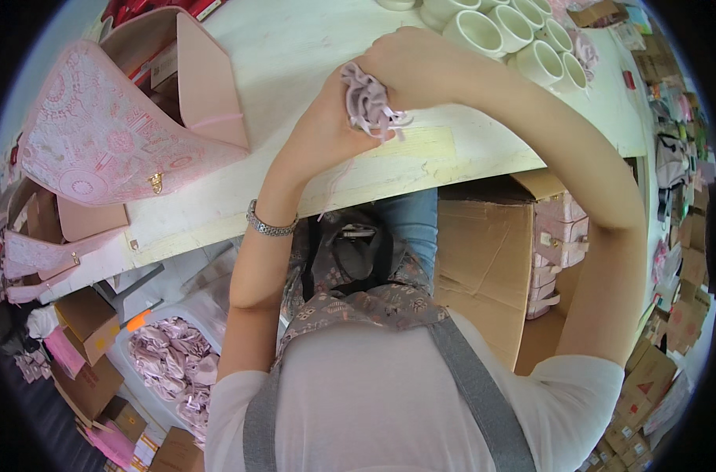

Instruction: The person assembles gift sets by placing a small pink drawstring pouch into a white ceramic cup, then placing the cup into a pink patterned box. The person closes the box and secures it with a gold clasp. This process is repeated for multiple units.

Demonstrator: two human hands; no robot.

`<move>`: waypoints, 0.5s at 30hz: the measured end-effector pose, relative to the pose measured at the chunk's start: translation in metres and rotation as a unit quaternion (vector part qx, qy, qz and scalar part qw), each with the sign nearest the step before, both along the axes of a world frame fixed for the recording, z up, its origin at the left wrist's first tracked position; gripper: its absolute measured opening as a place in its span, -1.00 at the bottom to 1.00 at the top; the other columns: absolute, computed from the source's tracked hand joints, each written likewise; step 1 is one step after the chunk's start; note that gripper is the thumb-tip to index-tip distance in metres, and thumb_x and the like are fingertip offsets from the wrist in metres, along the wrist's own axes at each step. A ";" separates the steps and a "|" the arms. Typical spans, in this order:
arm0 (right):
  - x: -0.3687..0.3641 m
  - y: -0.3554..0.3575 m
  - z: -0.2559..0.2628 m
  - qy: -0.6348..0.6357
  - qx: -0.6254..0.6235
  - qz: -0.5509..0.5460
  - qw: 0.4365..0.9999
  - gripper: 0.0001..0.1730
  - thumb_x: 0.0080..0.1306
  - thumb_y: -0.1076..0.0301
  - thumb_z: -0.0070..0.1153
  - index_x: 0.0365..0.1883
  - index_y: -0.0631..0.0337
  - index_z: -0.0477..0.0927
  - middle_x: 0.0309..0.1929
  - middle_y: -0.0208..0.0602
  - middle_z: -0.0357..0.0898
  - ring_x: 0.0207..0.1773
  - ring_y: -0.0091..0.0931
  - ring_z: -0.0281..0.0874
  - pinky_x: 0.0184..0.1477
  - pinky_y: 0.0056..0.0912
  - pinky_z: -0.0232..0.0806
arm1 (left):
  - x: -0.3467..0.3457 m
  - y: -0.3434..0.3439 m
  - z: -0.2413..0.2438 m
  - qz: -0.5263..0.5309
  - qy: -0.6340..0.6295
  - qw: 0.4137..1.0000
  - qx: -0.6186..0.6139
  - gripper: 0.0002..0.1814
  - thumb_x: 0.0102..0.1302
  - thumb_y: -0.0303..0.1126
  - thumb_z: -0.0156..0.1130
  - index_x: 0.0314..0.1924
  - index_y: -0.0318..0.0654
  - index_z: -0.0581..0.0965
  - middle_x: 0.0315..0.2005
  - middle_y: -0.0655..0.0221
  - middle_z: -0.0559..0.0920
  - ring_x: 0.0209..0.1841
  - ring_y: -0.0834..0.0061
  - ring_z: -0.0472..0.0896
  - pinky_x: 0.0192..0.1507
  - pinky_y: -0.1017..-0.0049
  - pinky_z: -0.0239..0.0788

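Observation:
A small lilac satin drawstring pouch point(367, 97) is gathered between my two hands above the white table point(299, 53). Its ruffled mouth faces me, and thin ribbon ends stick out below the ruffle. My left hand point(334, 121) grips the pouch from the left, thumb under the ruffle. A metal watch or bracelet point(270, 221) circles that wrist. Against the pouch's right side, my right hand point(414, 68) is curled into a fist, its fingertips hidden. Thin pink strings point(334, 186) hang near my left hand, over the table's front edge.
Left on the table stands an open pink case point(210, 71) with a patterned flap and gold clasp. Cream mugs point(476, 32) cluster at the back right. Below the edge are a plastic bin point(122, 348) of lilac satin pouches and a carton point(482, 253) holding pink cases.

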State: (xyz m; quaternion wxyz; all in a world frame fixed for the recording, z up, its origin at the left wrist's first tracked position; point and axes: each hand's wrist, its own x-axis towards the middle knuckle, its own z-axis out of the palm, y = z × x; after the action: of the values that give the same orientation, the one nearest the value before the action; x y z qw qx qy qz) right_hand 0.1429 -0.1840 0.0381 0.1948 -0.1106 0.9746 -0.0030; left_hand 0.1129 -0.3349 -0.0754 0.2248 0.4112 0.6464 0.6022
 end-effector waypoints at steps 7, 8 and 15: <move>0.009 0.054 -0.026 -0.071 -0.360 -0.119 0.923 -0.55 0.09 0.33 0.20 -0.01 0.22 0.57 -0.08 -0.12 0.64 -0.17 -0.36 0.61 -0.08 -0.36 0.42 | 0.008 -0.007 0.001 0.098 0.167 0.980 -0.047 -0.27 -0.02 -0.21 0.50 0.12 -0.33 0.39 0.09 0.17 0.45 0.03 0.21 0.55 -0.03 0.37 0.44; 0.016 0.060 -0.025 0.026 -0.351 -0.151 0.924 -0.47 0.08 0.28 0.20 0.06 0.20 0.52 -0.02 -0.08 0.59 -0.11 -0.31 0.59 -0.03 -0.32 0.41 | 0.008 -0.008 0.006 0.106 0.203 0.971 -0.064 -0.30 -0.01 -0.18 0.48 0.09 -0.33 0.41 0.10 0.18 0.45 0.02 0.19 0.55 -0.04 0.36 0.44; 0.070 0.020 -0.042 0.293 -0.277 0.030 0.915 -0.26 0.10 0.26 0.27 0.29 0.06 0.36 0.45 0.05 -0.01 0.30 -0.02 0.24 0.25 -0.13 0.26 | 0.009 -0.011 0.038 0.076 0.242 0.950 -0.183 -0.34 0.07 -0.11 0.38 0.11 -0.31 0.41 0.13 0.20 0.42 0.04 0.16 0.53 -0.02 0.33 0.44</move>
State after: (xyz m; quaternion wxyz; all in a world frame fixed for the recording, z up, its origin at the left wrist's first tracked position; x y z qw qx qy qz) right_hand 0.2131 -0.1645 -0.0036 -0.1378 -0.1852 0.9444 -0.2340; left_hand 0.1223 -0.3462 -0.0372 0.0863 0.4464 0.8097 0.3711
